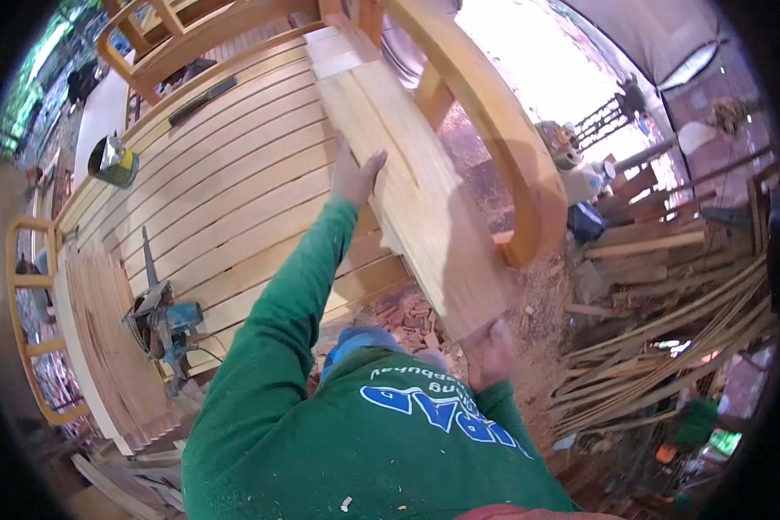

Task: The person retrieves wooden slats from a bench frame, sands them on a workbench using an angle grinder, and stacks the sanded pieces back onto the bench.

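A wide, pale wooden board [407, 191] lies lengthwise over the right side of a slatted wooden bench, and its near end projects past the bench edge toward me. My left hand [355, 176] grips the board's left edge around mid-length, thumb on top; part of its fingers is hidden. At the near end, my right hand [492, 354] is closed around the corner of the same board. Under the board's left edge shows a splintered strip of wood. Beyond its far end sits a lighter wooden piece [331, 54].
The slatted bench [243, 165] carries a tin can [117, 163], a dark bar-shaped tool [203, 100] and a teal power tool [182, 316] beside stacked wooden slats [113, 338]. A curved armrest [503, 121] rises close on the right. Thin wood strips [659, 347] pile at lower right.
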Demonstrator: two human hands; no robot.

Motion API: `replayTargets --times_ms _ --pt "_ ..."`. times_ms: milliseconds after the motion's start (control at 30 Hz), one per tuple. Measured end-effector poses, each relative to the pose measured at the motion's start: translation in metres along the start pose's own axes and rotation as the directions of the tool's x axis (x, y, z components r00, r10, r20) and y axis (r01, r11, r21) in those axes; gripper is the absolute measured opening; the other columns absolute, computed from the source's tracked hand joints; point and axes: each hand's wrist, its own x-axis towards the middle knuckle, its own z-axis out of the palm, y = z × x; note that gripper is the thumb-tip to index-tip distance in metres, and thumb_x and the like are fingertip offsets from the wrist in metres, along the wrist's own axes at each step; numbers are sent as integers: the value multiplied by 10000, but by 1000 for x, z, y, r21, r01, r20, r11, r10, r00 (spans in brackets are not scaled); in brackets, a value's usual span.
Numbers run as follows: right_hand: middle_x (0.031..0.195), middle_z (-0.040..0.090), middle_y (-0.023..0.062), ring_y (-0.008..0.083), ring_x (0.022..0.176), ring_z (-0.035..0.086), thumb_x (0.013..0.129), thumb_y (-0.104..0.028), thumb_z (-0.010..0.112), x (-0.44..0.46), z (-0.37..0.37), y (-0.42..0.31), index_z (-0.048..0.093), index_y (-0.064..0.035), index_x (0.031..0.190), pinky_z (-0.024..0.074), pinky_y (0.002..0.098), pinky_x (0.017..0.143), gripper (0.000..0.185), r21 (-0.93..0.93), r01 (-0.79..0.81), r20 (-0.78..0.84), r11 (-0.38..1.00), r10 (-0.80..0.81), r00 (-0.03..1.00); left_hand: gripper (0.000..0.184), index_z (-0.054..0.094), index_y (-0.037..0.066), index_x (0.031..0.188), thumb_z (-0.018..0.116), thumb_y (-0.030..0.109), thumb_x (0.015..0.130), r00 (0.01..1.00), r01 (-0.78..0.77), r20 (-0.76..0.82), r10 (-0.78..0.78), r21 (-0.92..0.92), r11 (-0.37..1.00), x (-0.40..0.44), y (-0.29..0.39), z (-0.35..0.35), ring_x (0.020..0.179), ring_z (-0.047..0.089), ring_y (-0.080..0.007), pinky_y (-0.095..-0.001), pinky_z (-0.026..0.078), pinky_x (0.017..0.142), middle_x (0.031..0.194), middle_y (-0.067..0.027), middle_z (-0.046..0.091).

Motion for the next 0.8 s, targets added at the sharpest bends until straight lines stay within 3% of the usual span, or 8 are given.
replayTargets --times_ms 33,133,233,333,467,633,733,800 --pt "1235 657 117 288 1091 674 1053 -316 551 6 19 -1 545 -2 1326 540 454 995 416 -17 5 73 1000 -4 997 953 246 -121 1522 770 345 876 1000 8 7 -9 43 999 28 -4 -5 1228 611 -325 -388 472 1062 1367 -276 580" --pt "1214 646 106 271 1043 684 1052 -314 554 69 -20 13 532 -5 1336 593 444 898 420 -669 126 133 732 -48 990 993 187 -131 1545 729 395 899 998 33 45 -42 182 983 77 -24 -24 1298 564 -379 -391 437 1100 1430 -312 526" --pt "1161 648 93 245 951 695 1056 -302 549 66 22 0 532 -6 1324 633 410 757 400 -630 -12 99 777 95 991 1015 136 -129 1559 698 421 918 999 48 10 -51 191 980 75 -11 -8 1396 468 -413 -394 374 1161 1507 -344 430" --pt "1107 660 93 229 882 698 1060 -283 547 63 30 6 544 -2 1291 638 380 663 364 -533 4 100 846 59 993 973 131 -108 1570 668 402 939 990 136 -51 -128 221 966 42 10 4 1481 348 -413 -390 288 1220 1576 -348 322" --pt "1089 661 127 239 880 699 1052 -246 574 72 51 8 544 21 1272 638 381 682 347 -602 49 211 797 100 972 903 229 -107 1538 680 404 946 987 60 -162 -19 247 967 82 -25 3 1297 577 -389 -401 445 1087 1378 -306 581" --pt "1045 672 119 237 848 704 1043 -234 588 94 60 16 569 32 1232 638 378 677 327 -546 25 236 838 125 964 869 274 -112 1517 670 413 951 979 48 -202 33 380 924 79 -9 1 1266 597 -382 -394 455 1073 1339 -295 609" --pt "1028 677 109 240 828 707 1038 -222 591 95 54 16 590 35 1196 641 387 675 301 -585 1 194 811 138 971 944 160 -102 1569 644 430 958 987 136 -118 -105 297 945 69 16 -5 1468 370 -412 -390 301 1213 1563 -339 352" --pt "1025 678 104 232 817 705 1031 -217 601 103 57 15 600 32 1178 635 380 678 289 -588 16 205 809 130 970 947 173 -104 1566 649 440 954 989 140 -92 -116 317 938 78 10 -8 1464 377 -410 -387 311 1208 1557 -339 364"
